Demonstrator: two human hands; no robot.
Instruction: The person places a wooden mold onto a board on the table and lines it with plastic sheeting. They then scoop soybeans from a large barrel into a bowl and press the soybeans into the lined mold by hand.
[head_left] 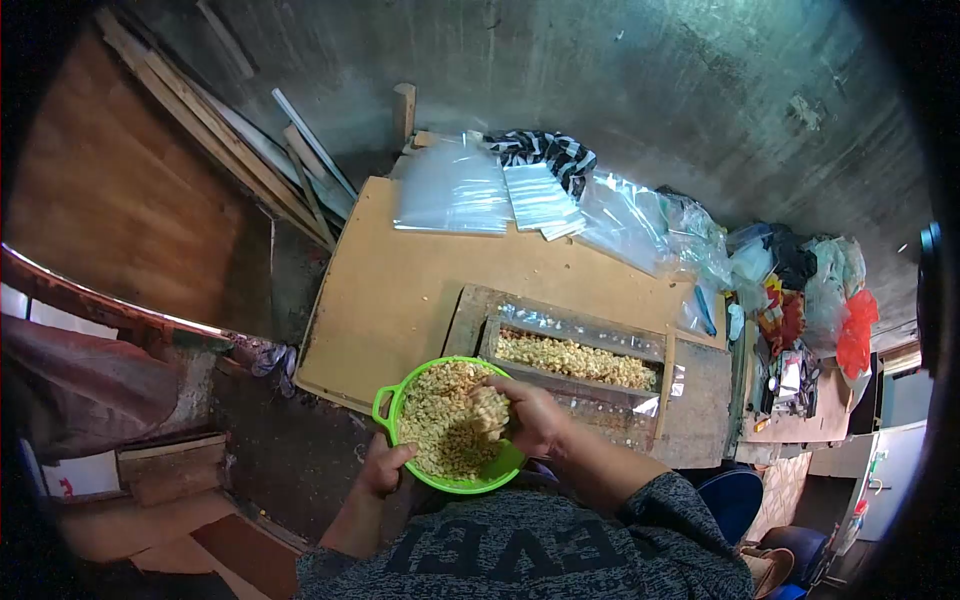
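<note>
A bright green plastic bowl [385, 402] with a loop handle is held in front of my body, above the table's front edge. Pale yellow bits like puffed grain [437, 400] fill much of it. My left hand [384, 466] grips the bowl's near left rim, thumb on top. Inside the right side of the bowl, my right hand [530, 415] is closed around a clump of the same bits; its fingertips are partly hidden. Just beyond it lies a long rectangular mould [580, 385] with a plastic lining, holding a strip of similar bits [575, 358].
Clear plastic bags [455, 185] lie along the back of the brown table [390, 290]. More bags, including a red one [858, 322], are heaped at the right. Wooden boards [200, 130] lean against the wall at left. A dark blue chair [730, 502] stands at lower right.
</note>
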